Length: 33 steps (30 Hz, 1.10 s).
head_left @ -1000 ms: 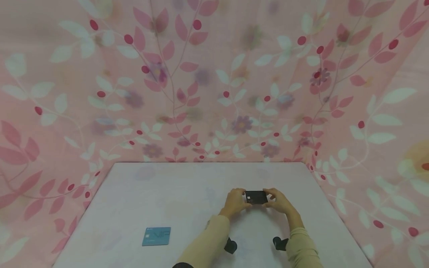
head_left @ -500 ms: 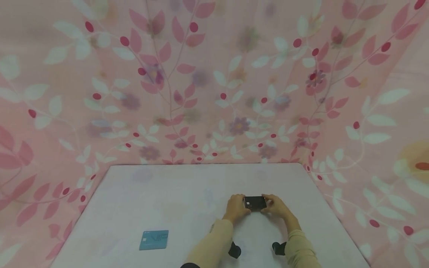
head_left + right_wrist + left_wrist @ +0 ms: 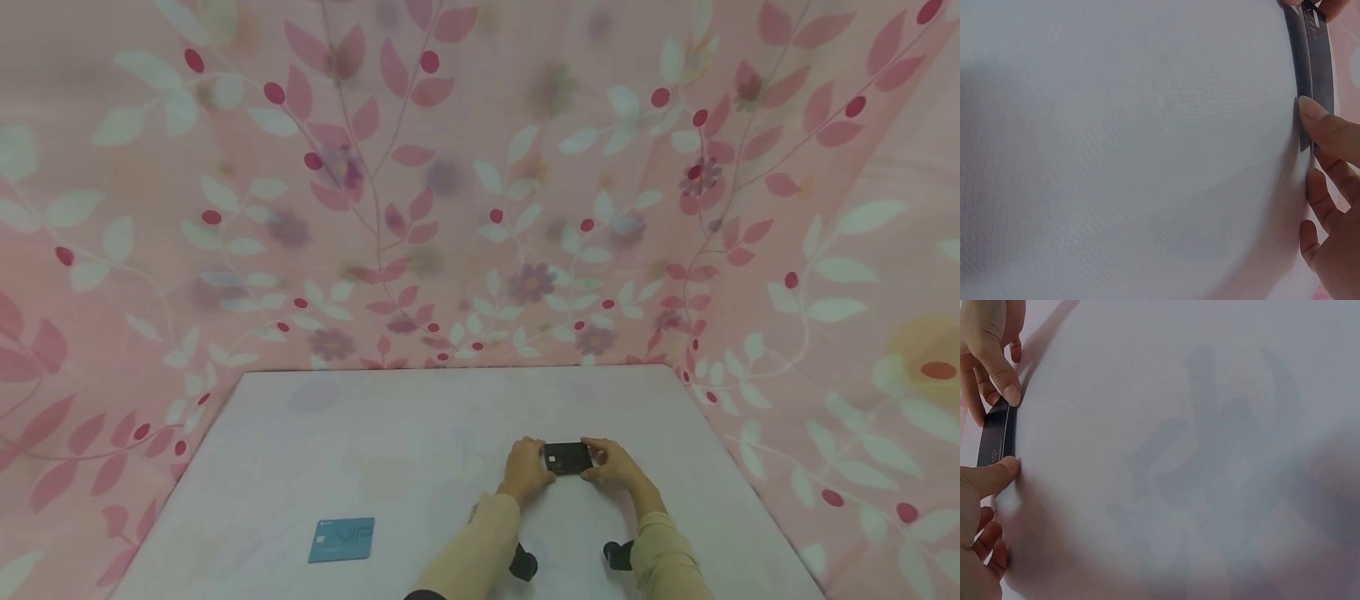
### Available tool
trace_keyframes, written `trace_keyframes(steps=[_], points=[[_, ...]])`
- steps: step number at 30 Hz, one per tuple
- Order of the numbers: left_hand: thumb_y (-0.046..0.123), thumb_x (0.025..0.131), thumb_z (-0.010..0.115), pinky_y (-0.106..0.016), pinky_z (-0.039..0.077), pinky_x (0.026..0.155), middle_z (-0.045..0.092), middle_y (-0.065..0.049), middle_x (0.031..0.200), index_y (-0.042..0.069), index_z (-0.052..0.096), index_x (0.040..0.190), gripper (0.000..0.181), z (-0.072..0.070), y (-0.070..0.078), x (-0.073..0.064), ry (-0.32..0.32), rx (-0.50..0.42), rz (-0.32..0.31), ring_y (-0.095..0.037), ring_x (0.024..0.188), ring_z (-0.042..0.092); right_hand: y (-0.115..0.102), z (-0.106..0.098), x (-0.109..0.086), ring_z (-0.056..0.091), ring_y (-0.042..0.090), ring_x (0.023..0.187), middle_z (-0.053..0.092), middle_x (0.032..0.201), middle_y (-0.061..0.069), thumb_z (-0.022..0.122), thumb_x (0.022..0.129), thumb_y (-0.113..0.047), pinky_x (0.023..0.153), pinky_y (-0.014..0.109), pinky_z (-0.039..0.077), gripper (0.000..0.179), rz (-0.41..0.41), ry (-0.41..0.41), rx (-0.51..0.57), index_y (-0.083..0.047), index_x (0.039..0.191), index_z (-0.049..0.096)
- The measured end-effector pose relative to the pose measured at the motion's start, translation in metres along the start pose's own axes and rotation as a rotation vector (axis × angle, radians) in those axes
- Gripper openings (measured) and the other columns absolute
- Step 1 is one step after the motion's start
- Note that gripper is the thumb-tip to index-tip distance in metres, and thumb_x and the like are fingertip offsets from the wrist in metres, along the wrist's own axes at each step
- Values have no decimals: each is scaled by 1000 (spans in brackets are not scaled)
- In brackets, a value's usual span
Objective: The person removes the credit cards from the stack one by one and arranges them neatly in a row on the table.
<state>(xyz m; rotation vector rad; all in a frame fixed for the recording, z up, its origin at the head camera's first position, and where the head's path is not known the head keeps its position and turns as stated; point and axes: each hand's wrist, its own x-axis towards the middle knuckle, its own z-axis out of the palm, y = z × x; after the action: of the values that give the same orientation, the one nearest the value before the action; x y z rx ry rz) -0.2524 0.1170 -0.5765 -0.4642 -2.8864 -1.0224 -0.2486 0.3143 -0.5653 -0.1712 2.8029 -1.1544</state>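
Both hands hold a black card (image 3: 568, 458) with a small pale chip, low over the right part of the table. My left hand (image 3: 527, 468) pinches its left end, and my right hand (image 3: 613, 463) pinches its right end. In the left wrist view, the thumbs press the near long edge of the black card (image 3: 994, 434), where pale lettering shows. In the right wrist view, the black card (image 3: 1319, 69) shows a dark strip along its near edge, beside the right thumb (image 3: 1329, 128). A blue card (image 3: 341, 539) marked VIP lies flat at the left.
The pale table (image 3: 375, 450) ends at a pink floral cloth (image 3: 450, 208) behind and at the sides. Dark wrist mounts (image 3: 525, 563) hang below the beige sleeves (image 3: 472, 542).
The head view has shifted slightly, so the table and blue card sit lower and further left in it. The black card has come slightly nearer, with both hands still holding its ends.
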Motion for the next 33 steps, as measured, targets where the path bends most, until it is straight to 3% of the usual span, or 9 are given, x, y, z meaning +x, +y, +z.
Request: trace_keyframes(steps=[7,16,26,33], points=[[17,62,87,-34,47,82,55,-9,92,-1,66,110,55,3,-2,-1,2,-29,-27,-23,86,52,5,3,1,52,24,84,60,93,11,80,63,2,74,38,43,61,11,14,8,5,120,58],[13,66,84,-33,45,80,48,-7,90,-1,63,114,55,-4,1,-2,-58,-76,-64,-18,81,44,4,5,-1,50,25,85,61,97,14,80,62,1,73,36,41,60,47,48,44,3,118,59],[17,68,83,-32,45,81,51,-9,92,1,63,115,54,-6,1,-5,-78,-2,-53,-21,84,48,6,7,0,49,23,85,61,98,13,80,62,-1,74,36,40,60,71,36,27,2,119,60],[17,68,83,-32,44,81,52,-10,93,0,64,114,53,-7,2,-4,-68,10,-43,-22,85,49,6,6,2,52,26,91,62,103,15,81,63,-2,82,46,43,62,90,31,10,1,121,59]])
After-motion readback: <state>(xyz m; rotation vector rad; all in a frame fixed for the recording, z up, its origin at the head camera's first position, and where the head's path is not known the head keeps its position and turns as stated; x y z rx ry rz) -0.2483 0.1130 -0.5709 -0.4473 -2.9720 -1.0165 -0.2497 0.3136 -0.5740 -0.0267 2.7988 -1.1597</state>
